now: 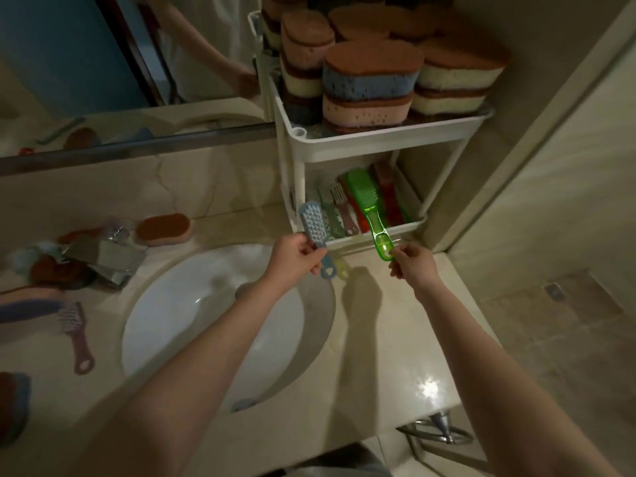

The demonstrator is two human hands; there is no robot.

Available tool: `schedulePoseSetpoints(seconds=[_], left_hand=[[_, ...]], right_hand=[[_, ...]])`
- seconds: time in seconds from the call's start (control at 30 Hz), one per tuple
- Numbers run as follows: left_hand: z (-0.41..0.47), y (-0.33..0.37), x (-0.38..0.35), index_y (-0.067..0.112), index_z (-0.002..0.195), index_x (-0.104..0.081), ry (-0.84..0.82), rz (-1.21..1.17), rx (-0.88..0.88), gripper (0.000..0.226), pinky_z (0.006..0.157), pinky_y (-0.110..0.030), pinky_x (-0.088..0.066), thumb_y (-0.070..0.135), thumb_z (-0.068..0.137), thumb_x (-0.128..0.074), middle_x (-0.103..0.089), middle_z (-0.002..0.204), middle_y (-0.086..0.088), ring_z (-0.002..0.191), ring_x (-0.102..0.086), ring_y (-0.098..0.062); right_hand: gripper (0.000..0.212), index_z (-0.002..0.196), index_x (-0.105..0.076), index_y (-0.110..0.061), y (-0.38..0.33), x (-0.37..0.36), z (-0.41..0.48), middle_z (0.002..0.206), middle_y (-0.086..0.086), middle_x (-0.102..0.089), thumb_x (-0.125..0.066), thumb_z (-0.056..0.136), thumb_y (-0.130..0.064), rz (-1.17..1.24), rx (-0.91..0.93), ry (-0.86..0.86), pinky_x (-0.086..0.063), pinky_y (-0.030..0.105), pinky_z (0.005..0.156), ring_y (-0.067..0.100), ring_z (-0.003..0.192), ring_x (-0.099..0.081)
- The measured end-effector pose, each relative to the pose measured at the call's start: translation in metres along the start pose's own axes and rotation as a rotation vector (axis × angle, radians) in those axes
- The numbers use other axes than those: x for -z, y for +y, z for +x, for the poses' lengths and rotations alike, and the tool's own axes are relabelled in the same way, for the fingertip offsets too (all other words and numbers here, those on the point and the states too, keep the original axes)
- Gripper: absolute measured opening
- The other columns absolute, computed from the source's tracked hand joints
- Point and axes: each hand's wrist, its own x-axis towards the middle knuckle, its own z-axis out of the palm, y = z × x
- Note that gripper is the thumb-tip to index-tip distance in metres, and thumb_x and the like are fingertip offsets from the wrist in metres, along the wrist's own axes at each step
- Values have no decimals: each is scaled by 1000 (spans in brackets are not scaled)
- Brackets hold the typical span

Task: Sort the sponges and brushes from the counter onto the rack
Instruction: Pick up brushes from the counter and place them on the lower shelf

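Note:
A white two-tier rack [347, 143] stands on the counter behind the sink. Its top tier is packed with stacked sponges [370, 86]; the lower tier holds several brushes [339, 210]. My left hand [295, 254] grips a blue brush [314, 228] by its handle, bristle head up, just left of the lower tier. My right hand [411, 261] pinches the handle end of a green brush [371, 215], whose head lies inside the lower tier. On the counter at left lie an orange sponge [162, 229], a pink brush [76, 333] and more sponges [51, 270].
A white sink basin [206, 304] sits below my arms. A mirror [103, 63] runs along the back wall. Crumpled silver wrapping [103, 256] lies among the left-hand items. A beige wall [550, 149] closes the right side, tiled floor below it.

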Motion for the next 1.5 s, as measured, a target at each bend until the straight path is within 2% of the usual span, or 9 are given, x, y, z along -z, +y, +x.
schedulePoseSetpoints(seconds=[0.3, 0.5, 0.6, 0.8, 1.0, 1.1, 1.2, 1.33, 1.5], left_hand=[[26, 17, -25, 4, 80, -57, -17, 61, 29, 8, 47, -17, -49, 3, 85, -63, -59, 58, -6, 36, -54, 0], [26, 15, -27, 7, 77, -55, 9, 56, 66, 12, 49, -20, -50, 4, 85, -64, -59, 58, -6, 37, -55, 0], [23, 11, -27, 10, 72, -53, 22, 49, 81, 18, 47, -18, -49, 3, 84, -64, -59, 57, -5, 36, -55, 0], [19, 8, -24, 1, 83, -57, 31, 25, 120, 6, 44, -15, -46, 3, 86, -62, -59, 58, -5, 35, -53, -1], [23, 12, -27, 6, 77, -55, 6, 46, 112, 11, 41, -13, -43, 2, 87, -60, -55, 59, -4, 37, -52, 3], [28, 18, -31, 13, 68, -50, 0, 33, 110, 25, 41, -13, -41, 2, 87, -60, -53, 59, -5, 39, -51, -2], [32, 22, -33, 14, 66, -48, -8, 38, 118, 27, 41, -13, -40, 5, 87, -60, -53, 61, -4, 49, -52, -8], [33, 24, -34, 13, 65, -49, -36, 19, 115, 26, 40, -10, -40, 5, 87, -61, -54, 61, -4, 36, -51, 5], [26, 25, -19, 8, 81, -60, -25, 25, 135, 9, 54, -21, -46, 11, 89, -59, -59, 65, -3, 52, -54, -10]], right_hand=[[14, 79, -54, -2, -38, -4, 72, 70, 10, -57, -54, 91, -9, -113, -144, 119, -59, 38, 71, 24, 66, -63], [16, 91, -61, 1, -49, -10, 84, 67, 7, -55, -54, 90, -13, -310, -99, 131, -55, 37, 71, 27, 73, -62], [16, 93, -63, -2, -48, -8, 84, 88, 12, -63, -54, 90, -15, -542, -70, 147, -54, 39, 76, 29, 85, -62], [12, 96, -65, -6, -48, -10, 77, 91, 10, -64, -56, 90, -10, -850, 4, 200, -47, 33, 65, 24, 76, -57], [17, 101, -67, -11, -47, -20, 56, 87, 6, -63, -60, 89, -21, -428, 227, 83, -41, 27, 69, 22, 80, -58], [13, 79, -68, -17, -41, -23, 30, 67, 1, -59, -61, 90, -14, -52, 165, -265, -36, 24, 51, 9, 50, -50], [10, 81, -69, -15, -28, -21, 8, 64, 1, -60, -63, 89, -13, -73, 154, -489, -34, 21, 49, 7, 46, -46], [18, 71, -68, -12, -18, -24, 0, 54, -2, -56, -64, 86, -2, 54, 156, -476, -32, 18, 46, 4, 43, -41], [23, 66, -61, -9, -32, -30, 6, 53, 3, -49, -62, 89, -5, -34, 166, -394, -31, 20, 46, 7, 42, -39]])
